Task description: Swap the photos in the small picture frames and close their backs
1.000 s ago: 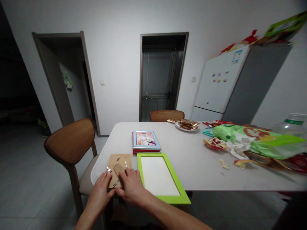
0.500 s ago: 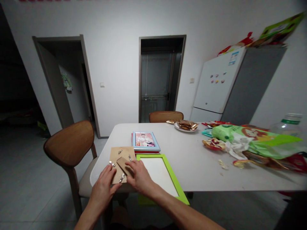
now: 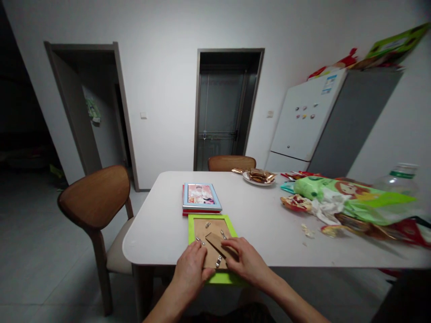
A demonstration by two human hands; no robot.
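- In the head view, the brown backing board [image 3: 203, 229] is lying over the opening of the green frame [image 3: 191, 231], between the two hands; whether it is seated flush, one cannot tell.
- The left hand [image 3: 191, 264] is touching the board's left and near edges, half open, with fingers bending and thumb spreading; its undersides are hidden, so one cannot tell whether it is gripping.
- The right hand [image 3: 248, 260] is closing its fingers and thumb on the stand flap [image 3: 217, 244], which is slanting across the board just left of its fingertips.
- Metal clips [image 3: 218, 261] are sitting around the flap, one just beside the left hand's fingers.
- The green frame is overhanging the near edge of the bench [image 3: 161, 237].
- Beyond both hands, a blue frame [image 3: 186, 197] is resting on something red [image 3: 202, 211].
- Farther right, a plate [image 3: 247, 179] is holding wrapped packets [image 3: 260, 175].
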